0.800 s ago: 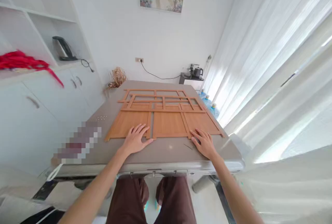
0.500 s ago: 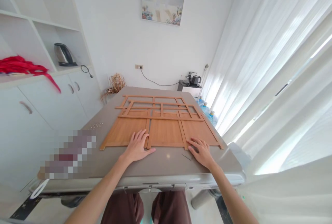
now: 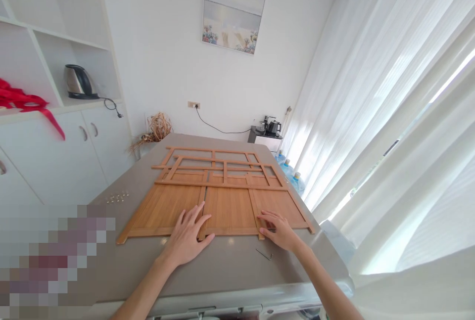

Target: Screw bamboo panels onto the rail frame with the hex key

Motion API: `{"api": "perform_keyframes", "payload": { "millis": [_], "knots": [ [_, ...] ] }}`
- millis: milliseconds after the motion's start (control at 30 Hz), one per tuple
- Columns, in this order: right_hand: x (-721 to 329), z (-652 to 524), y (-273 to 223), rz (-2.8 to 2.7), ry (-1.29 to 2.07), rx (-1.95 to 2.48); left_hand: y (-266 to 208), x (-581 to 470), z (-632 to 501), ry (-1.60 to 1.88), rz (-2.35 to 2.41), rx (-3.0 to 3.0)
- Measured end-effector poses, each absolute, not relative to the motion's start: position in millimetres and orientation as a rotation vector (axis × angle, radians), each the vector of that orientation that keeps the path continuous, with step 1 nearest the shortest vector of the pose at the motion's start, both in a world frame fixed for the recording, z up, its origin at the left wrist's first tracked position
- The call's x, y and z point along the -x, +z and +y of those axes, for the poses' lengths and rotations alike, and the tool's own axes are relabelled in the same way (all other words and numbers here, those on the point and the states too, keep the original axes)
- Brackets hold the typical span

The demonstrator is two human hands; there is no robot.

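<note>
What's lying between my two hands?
In the head view, the near part of the middle wooden panel lies between your left hand and right hand, with tabletop in front and a thin bent rod nearer the right.

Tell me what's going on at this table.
A person's left hand, fingers spread, and right hand are at the near edge of wooden panels lying flat on the table. An open wooden frame lies across the panels' far part. A thin bent rod lies near the right hand.

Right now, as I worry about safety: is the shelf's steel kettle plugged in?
Unplugged: the steel kettle trails a cord ending in a loose plug.
</note>
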State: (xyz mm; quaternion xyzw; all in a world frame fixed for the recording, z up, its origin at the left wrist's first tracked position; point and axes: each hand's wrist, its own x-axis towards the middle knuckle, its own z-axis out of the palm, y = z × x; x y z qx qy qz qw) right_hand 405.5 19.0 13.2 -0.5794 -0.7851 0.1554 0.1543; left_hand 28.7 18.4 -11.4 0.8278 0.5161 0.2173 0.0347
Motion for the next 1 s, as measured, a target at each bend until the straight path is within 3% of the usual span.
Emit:
{"api": "perform_keyframes", "payload": {
  "millis": [400,800,1000],
  "knots": [
    [-421,61,54,-2.463,0.703,1.567,-6,-25,21,0.678,1.536,-2.497],
    [-353,244,50,-2.387,0.156,1.632,-3,-24,19,0.715,1.533,-2.464],
    [-318,307,28,-2.385,0.072,1.745,-12,-19,28,0.651,1.525,-2.458]
  ]
}}
